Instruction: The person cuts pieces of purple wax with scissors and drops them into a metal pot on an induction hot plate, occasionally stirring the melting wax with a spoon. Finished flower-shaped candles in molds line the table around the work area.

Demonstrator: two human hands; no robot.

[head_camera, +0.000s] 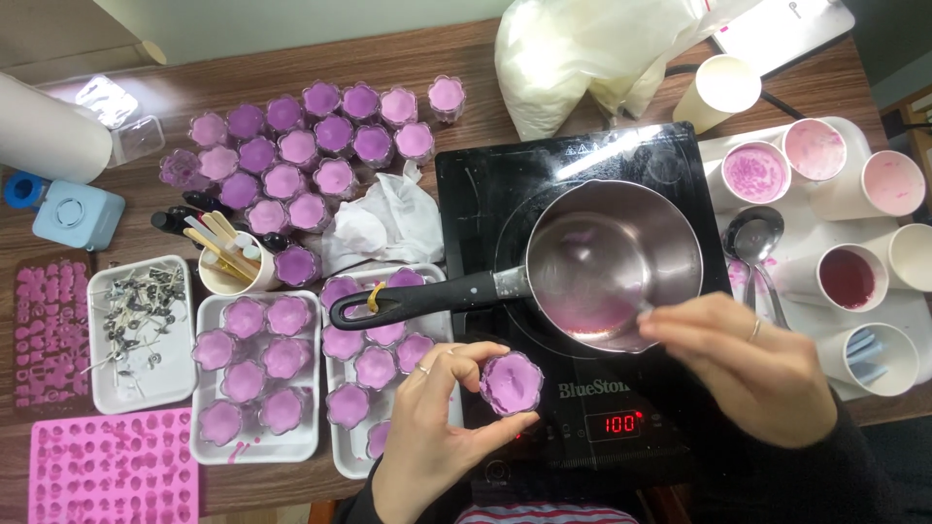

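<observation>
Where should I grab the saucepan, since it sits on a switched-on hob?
Probably by the black handle, near its looped end. It juts left from the saucepan, clear of the hob, over the trays. Come from the left; the left hand is nearest, but holds a purple cup.

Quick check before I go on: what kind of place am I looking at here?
Probably a home craft bench for candle making, on a wooden table. A saucepan sits on an induction hob, filled purple flower-shaped cups crowd the table, a tray of wick holders lies by pink silicone moulds.
</observation>
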